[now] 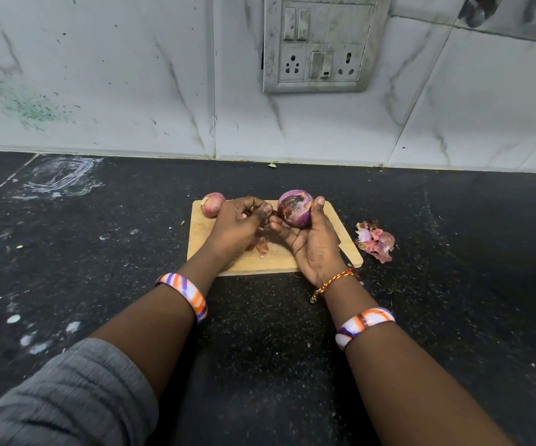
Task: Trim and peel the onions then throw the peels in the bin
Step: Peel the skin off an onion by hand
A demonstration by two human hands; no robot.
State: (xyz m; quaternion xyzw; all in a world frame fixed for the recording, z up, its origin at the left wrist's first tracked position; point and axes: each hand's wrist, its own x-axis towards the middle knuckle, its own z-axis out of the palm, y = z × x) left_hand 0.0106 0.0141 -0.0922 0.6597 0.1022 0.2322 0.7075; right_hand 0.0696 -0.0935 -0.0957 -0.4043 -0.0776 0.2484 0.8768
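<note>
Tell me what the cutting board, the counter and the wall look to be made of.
Cutting board: likely wood or bamboo, pale tan and matte. Counter: probably polished granite, black with fine pale speckles. Wall: seemingly glossy ceramic tiles, white, grey marble-like veins, visible joints.

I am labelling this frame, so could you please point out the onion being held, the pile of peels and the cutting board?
held onion [294,209], head view, on its purple front.
pile of peels [375,241], head view, mid-heap.
cutting board [347,249], head view, bare right part.
</note>
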